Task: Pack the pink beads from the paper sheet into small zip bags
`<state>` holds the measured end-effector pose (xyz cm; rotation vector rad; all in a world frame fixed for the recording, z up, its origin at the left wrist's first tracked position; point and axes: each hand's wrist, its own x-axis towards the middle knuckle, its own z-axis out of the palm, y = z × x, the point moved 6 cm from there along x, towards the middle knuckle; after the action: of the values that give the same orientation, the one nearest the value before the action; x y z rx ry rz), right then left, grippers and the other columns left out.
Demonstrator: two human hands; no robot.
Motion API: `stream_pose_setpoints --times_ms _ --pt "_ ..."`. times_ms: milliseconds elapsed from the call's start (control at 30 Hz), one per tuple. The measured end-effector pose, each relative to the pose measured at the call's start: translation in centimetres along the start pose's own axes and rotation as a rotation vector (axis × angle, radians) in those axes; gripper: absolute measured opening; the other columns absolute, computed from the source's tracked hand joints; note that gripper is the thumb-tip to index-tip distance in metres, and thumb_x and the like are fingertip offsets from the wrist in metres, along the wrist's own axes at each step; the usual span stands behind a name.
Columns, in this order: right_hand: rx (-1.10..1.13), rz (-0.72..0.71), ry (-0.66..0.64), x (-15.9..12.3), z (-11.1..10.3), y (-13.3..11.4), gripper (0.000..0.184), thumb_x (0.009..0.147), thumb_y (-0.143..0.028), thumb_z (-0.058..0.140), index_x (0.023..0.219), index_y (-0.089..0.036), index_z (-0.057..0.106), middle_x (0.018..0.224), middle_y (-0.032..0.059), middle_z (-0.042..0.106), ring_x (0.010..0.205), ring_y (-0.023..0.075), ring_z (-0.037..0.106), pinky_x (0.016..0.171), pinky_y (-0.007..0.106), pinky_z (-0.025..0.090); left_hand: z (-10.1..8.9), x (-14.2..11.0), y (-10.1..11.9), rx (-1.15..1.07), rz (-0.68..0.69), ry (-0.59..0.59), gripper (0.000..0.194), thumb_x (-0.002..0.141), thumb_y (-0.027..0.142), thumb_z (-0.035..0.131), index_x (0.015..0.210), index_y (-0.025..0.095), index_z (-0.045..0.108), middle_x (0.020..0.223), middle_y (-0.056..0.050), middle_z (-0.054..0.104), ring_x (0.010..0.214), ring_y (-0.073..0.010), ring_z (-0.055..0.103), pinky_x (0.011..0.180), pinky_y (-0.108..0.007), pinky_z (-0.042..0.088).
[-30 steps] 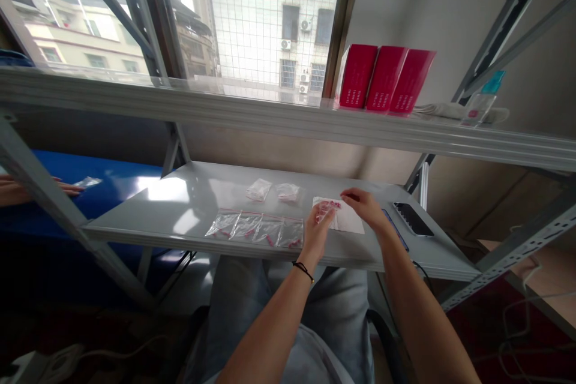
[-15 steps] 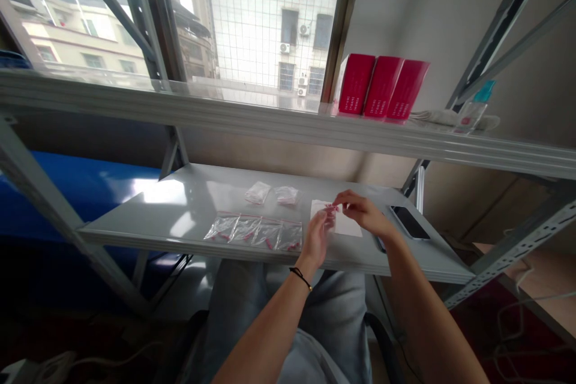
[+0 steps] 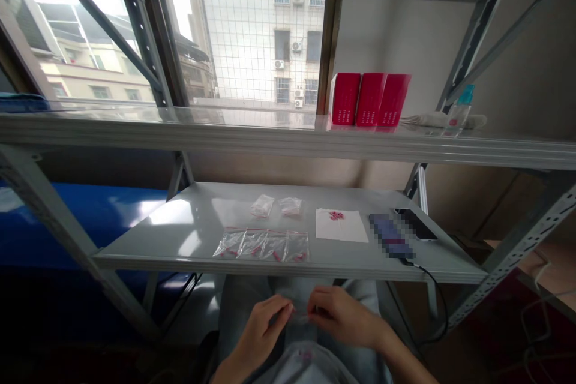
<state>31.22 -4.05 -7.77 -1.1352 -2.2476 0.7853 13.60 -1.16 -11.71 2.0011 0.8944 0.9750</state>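
Observation:
My left hand (image 3: 269, 319) is over my lap, below the table edge, its thumb and fingers pinched. A faint, see-through film with a reddish bit shows at its fingertips; it looks like a small clear zip bag (image 3: 300, 318). Close on the right, my right hand (image 3: 338, 312) has its fingers curled in toward that film; what they grip is hidden. On the table, small red pieces (image 3: 336, 215) lie in a heap on a white paper sheet (image 3: 346, 233). Several clear zip bags (image 3: 263, 244) with red pieces inside lie in a row along the front edge.
Two clear packets (image 3: 290, 206) rest behind the row. To the right lie a blurred-out phone (image 3: 390, 236) with a cable (image 3: 432, 276) and a dark phone (image 3: 416, 224). A shelf (image 3: 252, 141) above the table bears three red boxes (image 3: 369, 99) and a spray bottle (image 3: 461, 107).
Both hands have drawn back from the white paper to over my lap, bringing the small clear bag along. The red heap and the blurred-out phone are now uncovered. The view has tilted upward.

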Motion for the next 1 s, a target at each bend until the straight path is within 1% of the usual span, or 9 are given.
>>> stream_pose_setpoints --times_ms 133,233,333,400,500,700,833,933,1000 --pt "0.157 0.086 0.096 -0.4 3.8 1.4 0.013 0.082 -0.009 0.065 0.087 -0.022 0.067 0.08 -0.0039 0.063 0.071 0.0136 0.056 0.065 0.022 0.04 -0.1 -2.4 -1.4 0.068 0.004 -0.073 0.023 0.097 0.04 0.061 0.084 0.024 0.073 0.076 -0.002 0.072 0.073 -0.0206 0.069 0.07 -0.027 0.051" --pt "0.282 0.194 0.239 -1.1 5.0 3.1 0.019 0.082 -0.01 0.065 0.096 -0.02 0.069 0.077 -0.0036 0.064 0.07 0.0141 0.057 0.064 0.022 0.04 0.3 -2.6 -1.7 0.107 0.038 -0.05 0.023 0.098 0.034 0.061 0.082 0.022 0.072 0.075 -0.002 0.07 0.071 -0.0174 0.068 0.067 -0.023 0.05" --pt "0.367 0.23 0.298 -1.3 5.7 4.6 0.007 0.084 -0.015 0.067 0.089 -0.018 0.071 0.075 -0.0015 0.064 0.069 0.0152 0.057 0.063 0.023 0.039 0.4 -2.5 -1.7 0.123 0.095 0.0 0.021 0.099 0.03 0.059 0.085 0.021 0.071 0.077 -0.002 0.07 0.071 -0.0154 0.068 0.067 -0.02 0.05" --pt "0.392 0.201 0.306 -1.3 5.8 4.9 0.01 0.087 -0.02 0.066 0.079 -0.017 0.07 0.074 -0.0002 0.063 0.069 0.0156 0.056 0.062 0.024 0.038 0.5 -2.6 -1.7 0.132 0.119 0.028 0.02 0.1 0.029 0.059 0.086 0.021 0.071 0.077 -0.001 0.07 0.07 -0.0148 0.068 0.067 -0.02 0.05" --pt "0.4 0.127 0.329 -1.3 5.6 4.4 0.019 0.093 -0.028 0.063 0.079 -0.017 0.07 0.076 0.0007 0.062 0.071 0.0162 0.057 0.065 0.025 0.039 0.4 -2.7 -1.8 0.142 0.112 0.046 0.018 0.1 0.028 0.06 0.085 0.021 0.07 0.076 -0.001 0.069 0.07 -0.0146 0.067 0.067 -0.02 0.05" --pt "0.353 0.043 0.347 -2.1 4.8 3.0 0.031 0.1 -0.035 0.06 0.074 -0.018 0.067 0.076 0.0012 0.061 0.072 0.016 0.057 0.066 0.025 0.039 0.4 -2.6 -0.4 0.125 0.085 -0.007 0.02 0.1 0.028 0.06 0.083 0.02 0.068 0.08 -0.003 0.069 0.073 -0.0151 0.066 0.068 -0.02 0.049" --pt "0.325 0.026 0.334 -2.2 5.0 3.0 0.03 0.1 -0.035 0.058 0.076 -0.018 0.065 0.077 0.0012 0.06 0.072 0.016 0.056 0.065 0.025 0.039 0.7 -2.6 0.1 0.114 0.044 -0.025 0.023 0.099 0.03 0.059 0.08 0.02 0.066 0.076 -0.002 0.067 0.07 -0.015 0.064 0.066 -0.021 0.046" --pt "0.304 0.015 0.281 -2.0 5.5 2.8 0.023 0.099 -0.035 0.059 0.085 -0.019 0.068 0.083 0.0023 0.063 0.077 0.0169 0.058 0.069 0.025 0.04 1.2 -2.8 -0.3 0.128 0.004 -0.062 0.019 0.097 0.026 0.06 0.08 0.019 0.067 0.077 -0.002 0.067 0.07 -0.0152 0.063 0.065 -0.022 0.044" --pt "0.287 0.022 0.257 -1.8 5.8 2.7 0.022 0.098 -0.033 0.06 0.083 -0.019 0.068 0.083 0.0025 0.064 0.077 0.017 0.059 0.069 0.025 0.041 1.6 -2.9 -0.6 0.141 -0.022 -0.09 0.017 0.095 0.024 0.06 0.08 0.019 0.067 0.077 -0.002 0.066 0.07 -0.0151 0.062 0.064 -0.022 0.042"
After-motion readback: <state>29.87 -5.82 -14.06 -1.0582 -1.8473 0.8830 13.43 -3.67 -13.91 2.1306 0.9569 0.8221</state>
